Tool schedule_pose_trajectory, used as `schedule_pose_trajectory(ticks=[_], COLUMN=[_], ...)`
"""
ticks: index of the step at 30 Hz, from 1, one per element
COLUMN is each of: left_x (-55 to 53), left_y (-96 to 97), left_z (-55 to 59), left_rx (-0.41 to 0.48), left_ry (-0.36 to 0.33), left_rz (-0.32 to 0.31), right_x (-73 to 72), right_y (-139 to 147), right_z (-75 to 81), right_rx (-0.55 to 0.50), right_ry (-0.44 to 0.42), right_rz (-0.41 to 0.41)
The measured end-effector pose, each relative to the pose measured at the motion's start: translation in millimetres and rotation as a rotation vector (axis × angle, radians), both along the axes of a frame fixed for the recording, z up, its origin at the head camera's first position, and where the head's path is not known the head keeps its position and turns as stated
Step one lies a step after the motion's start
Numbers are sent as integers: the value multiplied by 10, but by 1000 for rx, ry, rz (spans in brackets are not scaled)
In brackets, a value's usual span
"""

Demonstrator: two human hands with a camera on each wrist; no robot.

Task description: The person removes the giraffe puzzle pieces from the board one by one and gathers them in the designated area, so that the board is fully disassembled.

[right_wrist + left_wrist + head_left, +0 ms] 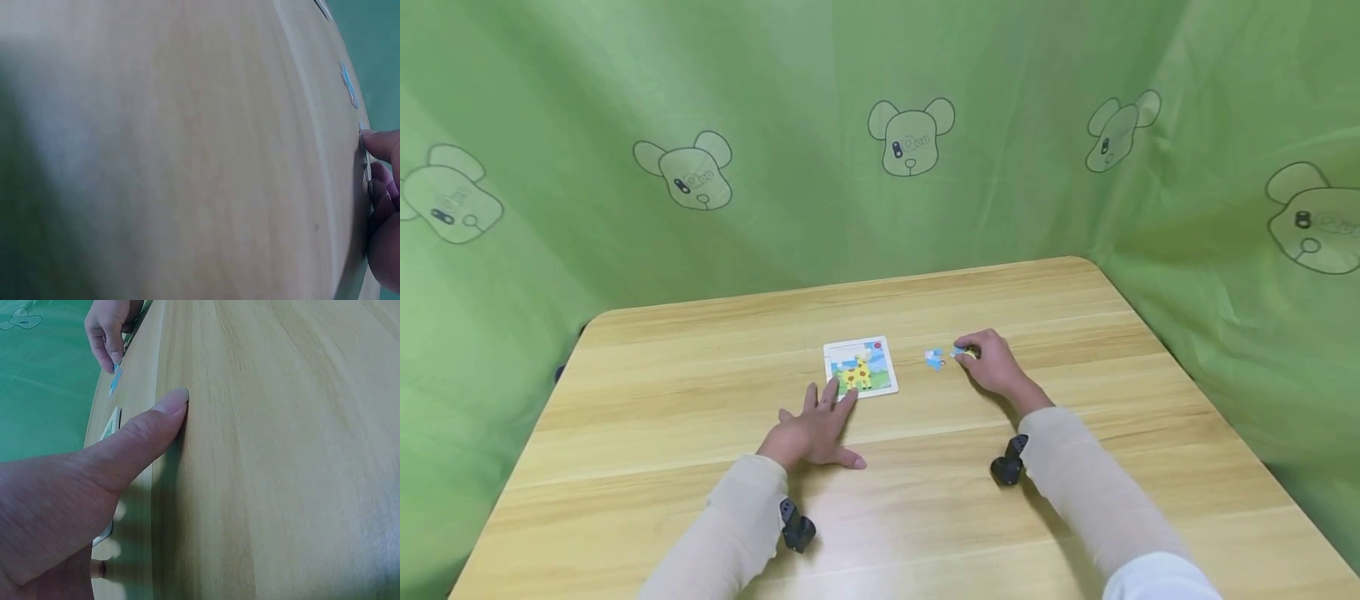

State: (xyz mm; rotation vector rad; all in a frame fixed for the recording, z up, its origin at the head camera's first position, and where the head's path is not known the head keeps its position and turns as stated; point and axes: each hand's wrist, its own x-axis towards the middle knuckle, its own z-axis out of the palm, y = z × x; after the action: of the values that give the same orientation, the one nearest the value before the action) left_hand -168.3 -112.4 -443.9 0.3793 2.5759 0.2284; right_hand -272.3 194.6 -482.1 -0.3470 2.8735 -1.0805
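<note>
A square puzzle board (891, 375) with a white frame and a giraffe picture lies flat near the table's middle; its upper left part shows bare white. My left hand (817, 429) is spread out, its fingertips touching the board's near edge and its thumb stretched to the right. To the right of the board, my right hand (997, 367) pinches a blue and yellow puzzle piece (958, 352) between thumb and fingers, low over the tabletop. Just left of that hand lies a loose blue puzzle piece (933, 358), also visible in the right wrist view.
The wooden table (700, 358) has rounded far corners. Green curtains (790, 167) printed with bear heads hang behind it and at both sides. A black wrist camera (796, 527) sits on the left sleeve and another camera (1009, 460) on the right sleeve.
</note>
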Motion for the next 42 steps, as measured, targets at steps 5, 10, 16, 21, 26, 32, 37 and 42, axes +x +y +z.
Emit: schedule_pose_trajectory(ticks=[5,10,16,21,26,32,37,42], left_x=[0,3,-1,-6,-10,-17,-11,-6], left_y=[2,3,4,3,6,6,10,16], left_z=[8,13,5,0,-1,-3,-4,1], left_rx=[1,5,0,-1,-4,-4,-1,-2], left_ry=[-3,-4,-4,-7,-6,-1,-3,-3], left_rz=[3,5,5,8,5,5,5,8], right_x=[-4,-29,-68,-73,-87,-122,-142,-160], right_y=[-1,21,34,-24,-132,-300,-456,-599], right_z=[-2,0,25,84,165,260,296,308], right_rx=[-7,-28,-48,-56,-65,-58,-60,-45], right_ry=[-13,-49,-64,-60,-57,-30,-36,-37], right_rz=[-5,-19,-41,-43,-27,6,27,54])
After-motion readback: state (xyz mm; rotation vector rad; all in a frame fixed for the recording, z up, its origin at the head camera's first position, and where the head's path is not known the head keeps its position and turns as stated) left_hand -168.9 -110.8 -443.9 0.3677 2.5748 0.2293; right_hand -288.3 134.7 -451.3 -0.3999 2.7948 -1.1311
